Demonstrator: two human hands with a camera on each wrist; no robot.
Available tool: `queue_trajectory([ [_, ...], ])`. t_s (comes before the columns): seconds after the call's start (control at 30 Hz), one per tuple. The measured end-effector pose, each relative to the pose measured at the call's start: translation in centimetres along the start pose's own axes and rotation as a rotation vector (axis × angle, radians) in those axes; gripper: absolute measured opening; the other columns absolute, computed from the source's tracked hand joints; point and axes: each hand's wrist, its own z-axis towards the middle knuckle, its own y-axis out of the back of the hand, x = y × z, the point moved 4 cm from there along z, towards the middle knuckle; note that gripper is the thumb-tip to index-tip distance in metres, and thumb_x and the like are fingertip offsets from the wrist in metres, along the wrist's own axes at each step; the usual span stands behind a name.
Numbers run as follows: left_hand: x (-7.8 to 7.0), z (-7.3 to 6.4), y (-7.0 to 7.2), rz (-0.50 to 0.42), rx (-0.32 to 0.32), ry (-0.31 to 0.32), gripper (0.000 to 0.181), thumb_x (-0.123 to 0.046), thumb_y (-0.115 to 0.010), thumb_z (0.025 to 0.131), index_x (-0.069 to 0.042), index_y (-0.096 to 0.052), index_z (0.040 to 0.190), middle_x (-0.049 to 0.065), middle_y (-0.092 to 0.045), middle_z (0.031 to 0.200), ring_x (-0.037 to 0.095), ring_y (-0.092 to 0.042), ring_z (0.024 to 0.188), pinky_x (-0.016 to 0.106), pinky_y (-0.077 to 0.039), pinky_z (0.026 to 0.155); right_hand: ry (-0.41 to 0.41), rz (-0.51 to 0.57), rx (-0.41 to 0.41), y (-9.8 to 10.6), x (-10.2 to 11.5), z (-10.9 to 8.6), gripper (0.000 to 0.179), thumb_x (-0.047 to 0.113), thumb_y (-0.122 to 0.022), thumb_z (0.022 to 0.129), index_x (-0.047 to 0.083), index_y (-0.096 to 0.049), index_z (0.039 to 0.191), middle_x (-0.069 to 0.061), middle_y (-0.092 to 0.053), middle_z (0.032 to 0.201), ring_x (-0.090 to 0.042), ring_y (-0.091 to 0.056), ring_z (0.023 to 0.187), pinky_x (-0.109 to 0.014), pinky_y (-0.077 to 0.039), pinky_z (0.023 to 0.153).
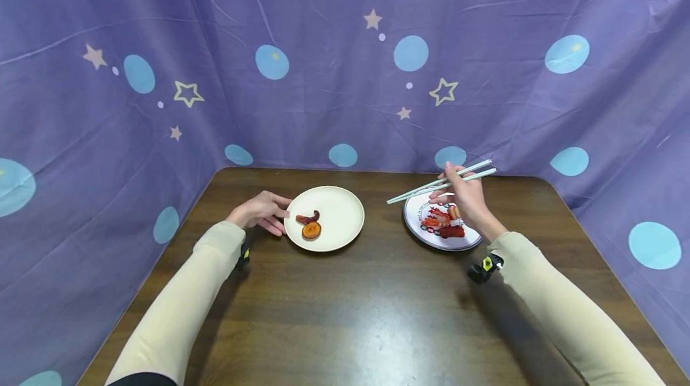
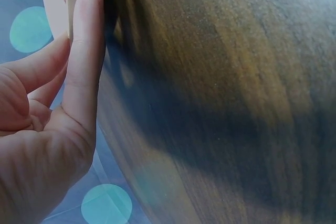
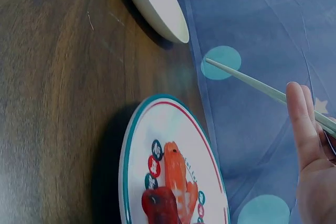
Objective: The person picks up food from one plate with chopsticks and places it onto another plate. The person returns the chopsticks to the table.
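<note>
My left hand (image 1: 262,212) grips the left rim of a cream plate (image 1: 339,212), thumb on top and fingers under it. On that plate lie a curled dark-red piece like an octopus tentacle (image 1: 306,219) and a round orange slice with a dark rim (image 1: 311,231). My right hand (image 1: 468,199) holds pale green chopsticks (image 1: 408,195) above a printed white plate (image 1: 414,211). Their tips point left, close together, with nothing between them. The printed plate bears an orange-red shrimp-like piece (image 3: 176,166), a dark-red piece (image 1: 451,232) and a tan piece (image 1: 454,212), partly hidden.
Both plates stand toward the back of a brown wooden table (image 1: 323,308), with a gap between them. A purple curtain (image 1: 334,104) with blue dots and stars hangs behind and along the sides. Black wrist devices (image 1: 485,268) sit under both wrists.
</note>
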Motion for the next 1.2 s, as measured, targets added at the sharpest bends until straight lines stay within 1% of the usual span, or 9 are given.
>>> queue_trajectory([
  [0.17, 0.1, 0.1, 0.1, -0.01, 0.004, 0.0, 0.061, 0.003, -0.059, 0.105, 0.003, -0.036, 0.161, 0.033, -0.065, 0.129, 0.03, -0.077, 0.072, 0.043, -0.069, 0.071, -0.009, 0.017, -0.008, 0.8, 0.4, -0.3, 0.042, 0.026, -0.053, 0.113, -0.013, -0.053, 0.098, -0.021, -0.068, 0.074, -0.024, -0.074, 0.058, -0.039, -0.067, 0.058],
  [0.23, 0.1, 0.1, 0.1, -0.014, 0.006, 0.0, 0.062, 0.003, -0.06, 0.105, 0.003, -0.035, 0.162, 0.033, -0.065, 0.129, 0.03, -0.077, 0.072, 0.043, -0.069, 0.071, -0.018, 0.028, -0.013, 1.2, 0.5, -0.4, 0.04, 0.027, -0.055, 0.112, -0.01, -0.055, 0.097, -0.017, -0.069, 0.075, -0.024, -0.074, 0.058, -0.039, -0.067, 0.058],
  [0.33, 0.0, 0.1, 0.2, -0.017, 0.009, 0.003, 0.062, 0.003, -0.06, 0.105, 0.003, -0.035, 0.162, 0.032, -0.066, 0.127, 0.03, -0.077, 0.072, 0.044, -0.069, 0.071, -0.028, 0.045, -0.015, 1.8, 0.6, -0.6, 0.039, 0.028, -0.055, 0.112, -0.009, -0.055, 0.098, -0.013, -0.069, 0.079, -0.024, -0.074, 0.059, -0.039, -0.067, 0.059],
  [0.4, 0.0, 0.1, 0.2, -0.019, 0.009, 0.007, 0.062, 0.003, -0.059, 0.105, 0.003, -0.035, 0.162, 0.032, -0.067, 0.124, 0.03, -0.077, 0.072, 0.044, -0.069, 0.072, -0.031, 0.06, -0.013, 2.2, 0.7, -0.7, 0.04, 0.027, -0.056, 0.111, -0.01, -0.055, 0.099, -0.014, -0.069, 0.08, -0.025, -0.075, 0.06, -0.04, -0.068, 0.06],
  [0.53, 0.0, 0.1, 0.1, -0.017, 0.009, 0.014, 0.062, 0.003, -0.059, 0.105, 0.003, -0.035, 0.162, 0.03, -0.069, 0.12, 0.03, -0.077, 0.073, 0.043, -0.069, 0.072, -0.023, 0.074, -0.011, 2.9, 1.1, -1.0, 0.04, 0.026, -0.055, 0.112, -0.011, -0.055, 0.098, -0.014, -0.068, 0.078, -0.025, -0.074, 0.06, -0.04, -0.068, 0.059],
  [0.63, 0.1, 0.2, 0.1, -0.02, 0.008, 0.02, 0.062, 0.003, -0.059, 0.105, 0.003, -0.035, 0.162, 0.03, -0.07, 0.119, 0.03, -0.077, 0.072, 0.043, -0.069, 0.071, -0.018, 0.094, -0.01, 3.5, 1.3, -1.3, 0.039, 0.026, -0.055, 0.112, -0.009, -0.057, 0.095, -0.012, -0.068, 0.077, -0.025, -0.074, 0.059, -0.039, -0.068, 0.058],
  [0.93, 0.0, 0.2, 0.1, -0.015, 0.008, 0.012, 0.061, 0.003, -0.059, 0.105, 0.003, -0.034, 0.162, 0.03, -0.069, 0.12, 0.029, -0.077, 0.072, 0.043, -0.069, 0.071, 0.019, 0.138, 0.006, 5.3, 1.9, -1.8, 0.035, 0.019, -0.05, 0.114, -0.005, -0.061, 0.09, -0.01, -0.066, 0.076, -0.026, -0.074, 0.058, -0.045, -0.067, 0.059],
  [1.2, 0.2, 0.2, 0.1, -0.023, 0.007, 0.012, 0.061, 0.003, -0.059, 0.105, 0.003, -0.035, 0.162, 0.031, -0.068, 0.123, 0.029, -0.077, 0.071, 0.042, -0.069, 0.071, -0.007, 0.111, 0.009, 6.3, 2.6, -2.4, 0.034, 0.021, -0.051, 0.113, -0.002, -0.062, 0.091, -0.012, -0.07, 0.075, -0.026, -0.075, 0.06, -0.039, -0.068, 0.06],
])
